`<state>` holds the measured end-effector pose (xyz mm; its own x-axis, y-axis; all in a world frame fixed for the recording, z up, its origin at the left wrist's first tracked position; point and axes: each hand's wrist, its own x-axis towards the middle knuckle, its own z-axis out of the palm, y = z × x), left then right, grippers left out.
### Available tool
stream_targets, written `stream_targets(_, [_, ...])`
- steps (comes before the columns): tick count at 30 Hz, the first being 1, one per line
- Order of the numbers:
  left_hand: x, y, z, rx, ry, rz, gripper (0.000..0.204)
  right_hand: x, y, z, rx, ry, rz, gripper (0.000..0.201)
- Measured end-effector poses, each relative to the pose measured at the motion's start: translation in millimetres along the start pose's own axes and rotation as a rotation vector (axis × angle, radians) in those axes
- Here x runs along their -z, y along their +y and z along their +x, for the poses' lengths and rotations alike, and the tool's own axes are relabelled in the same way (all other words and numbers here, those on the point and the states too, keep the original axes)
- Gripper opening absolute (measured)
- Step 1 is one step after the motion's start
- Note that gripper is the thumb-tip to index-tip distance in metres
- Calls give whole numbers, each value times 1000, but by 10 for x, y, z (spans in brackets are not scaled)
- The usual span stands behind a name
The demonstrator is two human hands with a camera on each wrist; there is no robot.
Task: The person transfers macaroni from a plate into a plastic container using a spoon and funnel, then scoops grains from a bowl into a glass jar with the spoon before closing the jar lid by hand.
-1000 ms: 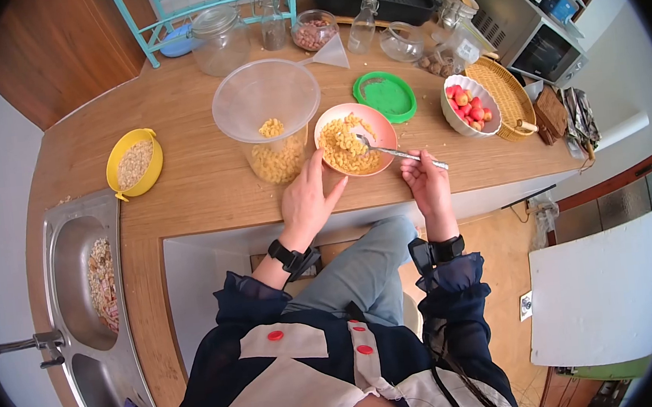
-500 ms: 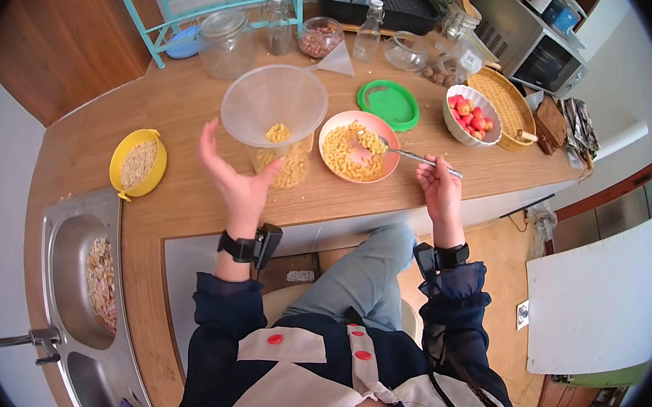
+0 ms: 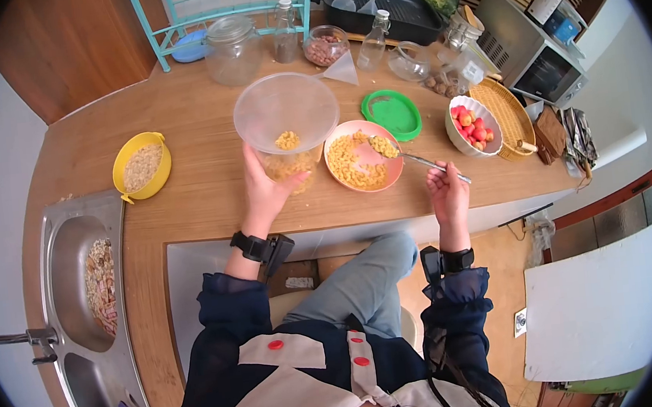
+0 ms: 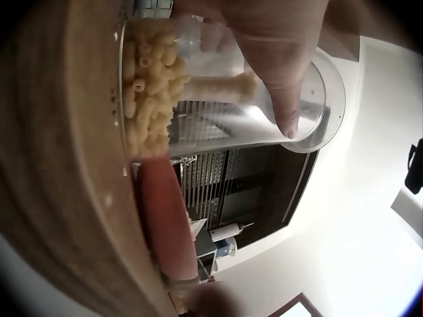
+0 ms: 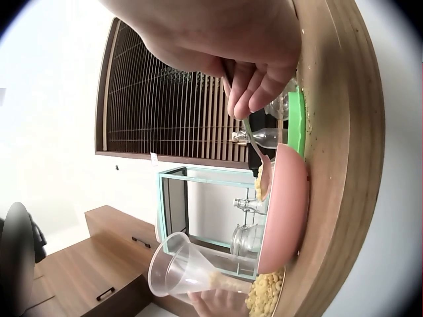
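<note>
My left hand (image 3: 262, 192) grips the side of a clear container (image 4: 198, 125) part filled with macaroni (image 4: 149, 99), its thumb across the front near the top. A wide translucent funnel (image 3: 285, 109) sits in the container's mouth, with macaroni lodged in its spout (image 4: 218, 88). Right beside the container is a pink bowl (image 5: 289, 211) of macaroni. My right hand (image 3: 449, 192) pinches the handle of a metal spoon (image 3: 426, 163); the spoon's head, heaped with macaroni, is over the right side of the bowl.
Behind the bowl lies a green lid (image 3: 392, 115). Red fruit fills a white bowl (image 3: 452, 130) at right, near a wicker tray (image 3: 517, 110). Glass jars and bottles (image 3: 373, 42) line the back. A yellow strainer (image 3: 162, 168) of oats stands left, near the sink (image 3: 76, 298).
My left hand left the pink bowl's rim, moved left and took hold of the container. My right hand shifted right with the loaded spoon, drawing it toward the bowl's right side.
</note>
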<state>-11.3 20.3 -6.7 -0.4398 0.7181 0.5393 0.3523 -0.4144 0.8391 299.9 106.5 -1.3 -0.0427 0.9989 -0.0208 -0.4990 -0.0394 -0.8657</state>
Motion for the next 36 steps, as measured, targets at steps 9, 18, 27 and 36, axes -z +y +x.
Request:
stream_targets(9, [-34, 30, -73, -28, -77, 174, 103, -252, -327, 137, 75, -46, 41, 26])
stream_targets(18, [-42, 30, -97, -31, -72, 223, 105, -1155, -852, 113, 164, -311, 37, 27])
stream_targets(27, [-43, 40, -83, -27, -87, 186, 105, -1538, -546, 53, 112, -434, 2, 28])
stream_targets(36, [-51, 23, -93, -68, -66, 216, 106, -1537, -506, 30, 102, -458, -17, 28])
